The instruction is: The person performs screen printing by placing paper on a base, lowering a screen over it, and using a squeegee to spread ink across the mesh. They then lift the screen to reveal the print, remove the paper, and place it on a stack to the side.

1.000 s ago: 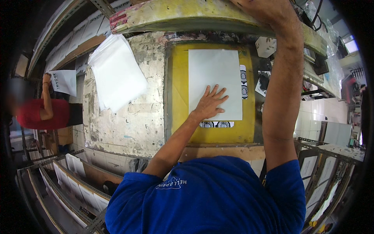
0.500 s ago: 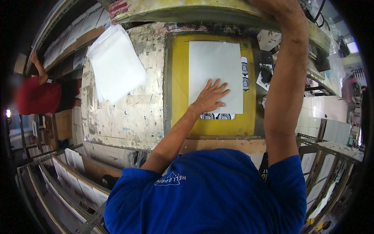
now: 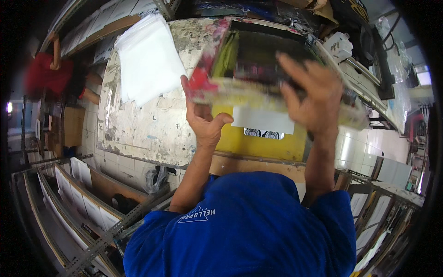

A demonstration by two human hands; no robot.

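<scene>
A screen-printing frame (image 3: 258, 87), paint-stained and smeared by motion, slants over the yellow printing base (image 3: 221, 127). At its near left corner is my left hand (image 3: 205, 122), fingers stretched up along the side and thumb held apart; whether it bears the frame's weight I cannot tell. My right hand (image 3: 316, 92), blurred, hovers above the frame's near right part with fingers spread and nothing visible in them. Under the frame, the near end of a white sheet (image 3: 263, 121) shows on the base. Dark round prints on a paper strip (image 3: 263, 134) peek out below it.
A stack of white sheets (image 3: 150, 60) lies on the stained tabletop (image 3: 143, 124) to the left. Metal racks (image 3: 92, 203) flank me on both sides. A person in a red shirt (image 3: 50, 74) stands at far left. A white container (image 3: 339, 46) sits at the back right.
The frame has swung down from its raised position over the base and sheet. My left hand has left the sheet for the frame's left corner; my right hand has come down nearer.
</scene>
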